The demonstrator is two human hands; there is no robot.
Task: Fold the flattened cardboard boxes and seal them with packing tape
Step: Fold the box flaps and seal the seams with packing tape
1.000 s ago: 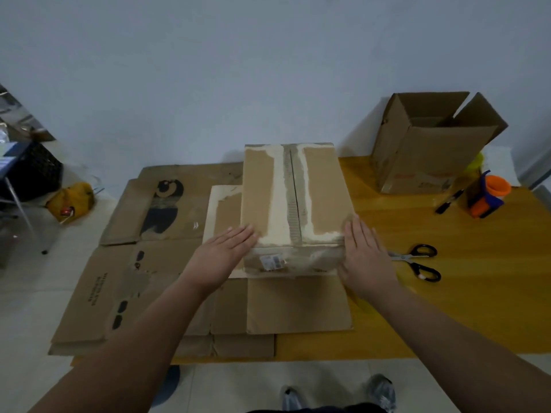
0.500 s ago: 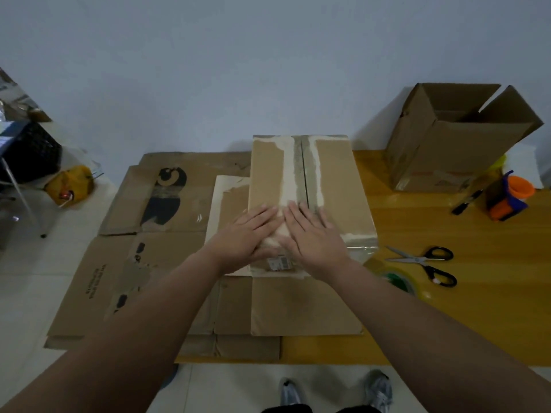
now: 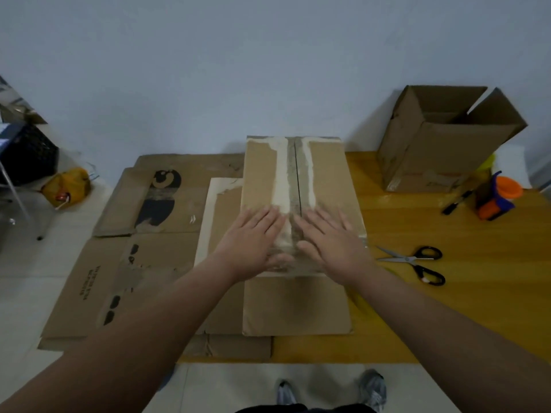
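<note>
The long brown cardboard box (image 3: 326,180), its top flaps closed and pale torn strips running beside its centre seam (image 3: 296,174), stood on a stack of flattened brown cardboard boxes (image 3: 167,201). A second before, the hands had been at the two sides of the box's near end. They had since come up onto its top, slid a little farther along and parted, so a strip of seam showed between them. I took this for tape being pressed down along the seam, the box being folded and its sealing probably near done, though the tape itself was too faint to make out.

The left hand (image 3: 253,239) lay flat, fingers straight and grasping nothing, on the flap left of the seam. The right hand (image 3: 331,242) lay the same way on the right flap. The box's near end sat under both palms, and the rest stretched away beyond the fingertips.

Near the right hand, black-handled scissors (image 3: 417,263) lay on the yellow wooden table (image 3: 477,308). Well beyond them stood an open brown cardboard carton (image 3: 441,150).
</note>
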